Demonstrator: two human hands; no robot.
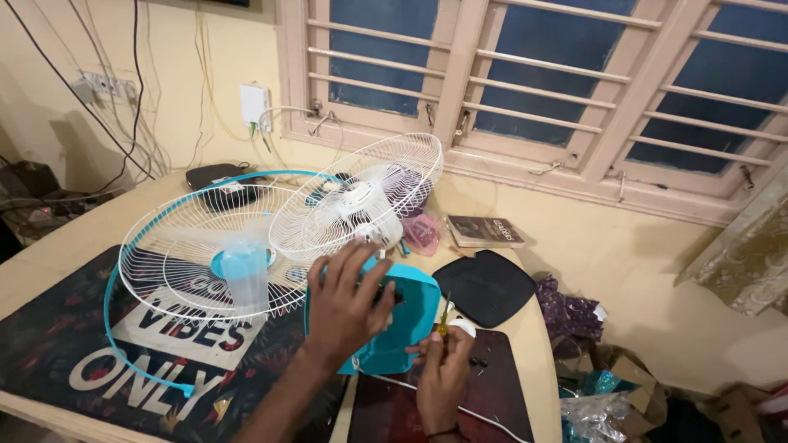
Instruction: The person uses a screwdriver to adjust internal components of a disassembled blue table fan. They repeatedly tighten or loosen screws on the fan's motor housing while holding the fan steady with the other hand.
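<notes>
Your left hand [345, 303] lies spread flat on the teal fan base [402, 316] at the near middle of the table [74, 246], steadying it. Your right hand [443, 373] pinches a small yellow-handled screwdriver [444, 316] at the base's right edge. The front wire guard [197, 246] already lies off to the left; the rear guard [361, 197] and motor remain mounted.

A single head-worn camera looks forward and downward over the table [49, 262] from its near edge, close enough that the person's forearms enter from the bottom of the view. It faces the far wall and the barred window [525, 90], with the table's right edge and cluttered floor beyond.
</notes>
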